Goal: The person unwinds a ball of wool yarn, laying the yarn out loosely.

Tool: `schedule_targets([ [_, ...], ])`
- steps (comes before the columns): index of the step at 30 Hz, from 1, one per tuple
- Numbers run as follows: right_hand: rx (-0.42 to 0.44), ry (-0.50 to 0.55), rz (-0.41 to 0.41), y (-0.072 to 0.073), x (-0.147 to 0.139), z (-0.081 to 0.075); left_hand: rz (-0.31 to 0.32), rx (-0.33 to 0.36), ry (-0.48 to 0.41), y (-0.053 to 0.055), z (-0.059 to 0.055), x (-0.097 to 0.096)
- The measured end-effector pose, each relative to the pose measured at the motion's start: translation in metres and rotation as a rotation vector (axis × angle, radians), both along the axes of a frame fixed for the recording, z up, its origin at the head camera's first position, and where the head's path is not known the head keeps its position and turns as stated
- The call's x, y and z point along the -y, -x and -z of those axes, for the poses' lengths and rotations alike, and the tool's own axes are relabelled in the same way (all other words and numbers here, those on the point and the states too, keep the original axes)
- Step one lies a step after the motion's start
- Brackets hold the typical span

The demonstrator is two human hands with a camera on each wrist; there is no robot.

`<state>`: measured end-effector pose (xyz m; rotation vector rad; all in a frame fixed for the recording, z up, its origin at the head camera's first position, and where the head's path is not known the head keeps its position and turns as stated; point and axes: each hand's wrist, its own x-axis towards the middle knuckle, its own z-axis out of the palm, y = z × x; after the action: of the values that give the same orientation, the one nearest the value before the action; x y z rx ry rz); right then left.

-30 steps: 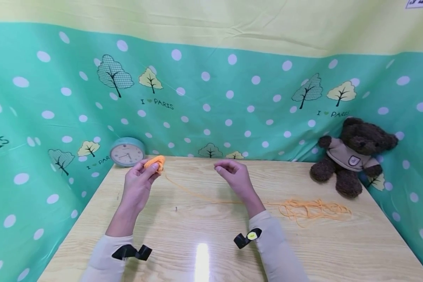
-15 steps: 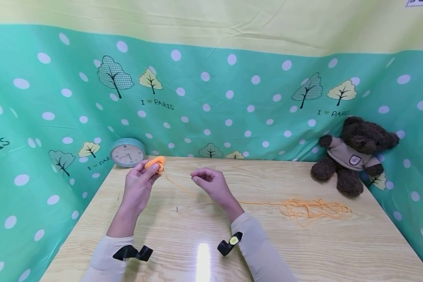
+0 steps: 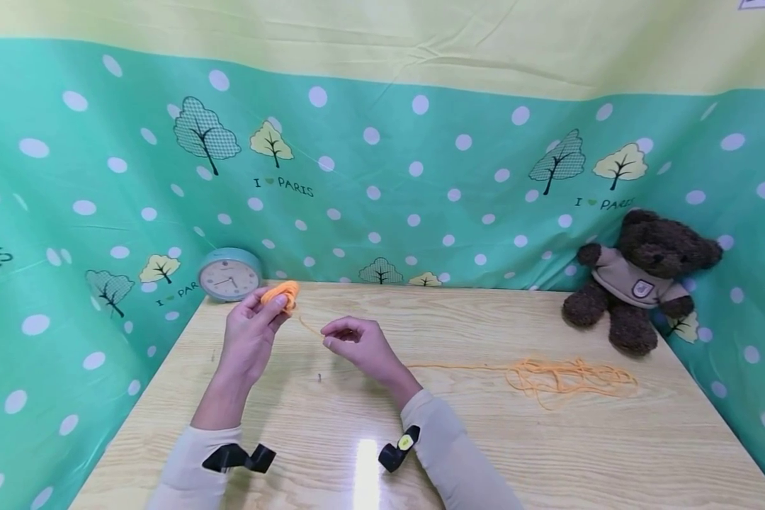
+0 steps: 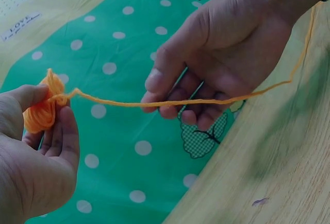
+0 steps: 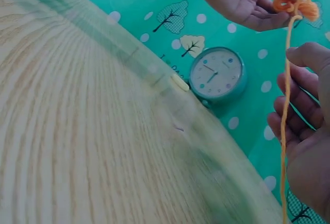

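Observation:
My left hand holds a small wound bundle of orange yarn, pinched between thumb and fingers above the table. From the bundle a single strand runs to the right. My right hand is beside that strand, fingers loosely bent; in the left wrist view the strand crosses its fingertips, with a gap between thumb and strand. In the right wrist view, the strand passes close by the right thumb. The strand continues over the table to a loose orange yarn tangle on the right.
A round teal clock stands at the table's back left corner. A brown teddy bear in a light shirt sits at the back right. A green dotted curtain hangs behind the wooden table. A small dark mark shows on the tabletop.
My right hand has moved left and slightly toward me, closer to the left hand and up to the strand. The left hand and its yarn bundle have stayed nearly in place.

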<state>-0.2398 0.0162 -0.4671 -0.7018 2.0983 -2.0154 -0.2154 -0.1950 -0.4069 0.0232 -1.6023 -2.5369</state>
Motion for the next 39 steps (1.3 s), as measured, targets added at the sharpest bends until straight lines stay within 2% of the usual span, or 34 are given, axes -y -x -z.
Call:
schedule_targets([
  [7,0.0,-0.045,-0.003,-0.003,0.002,0.0,0.01,-0.009,0.007,-0.001,0.0,0.0],
  [14,0.007,-0.046,0.027,-0.002,-0.012,-0.005,0.019,-0.012,0.018,0.0,-0.001,-0.001],
  [19,-0.016,-0.051,0.048,0.0,-0.029,-0.011,0.052,-0.008,0.04,-0.001,0.0,0.0],
  [28,-0.034,-0.024,0.108,-0.001,-0.066,-0.031,0.141,-0.03,0.17,-0.003,0.002,-0.001],
  [39,-0.009,-0.043,0.142,-0.008,-0.09,-0.038,0.197,-0.037,0.169,-0.002,0.003,-0.001],
])
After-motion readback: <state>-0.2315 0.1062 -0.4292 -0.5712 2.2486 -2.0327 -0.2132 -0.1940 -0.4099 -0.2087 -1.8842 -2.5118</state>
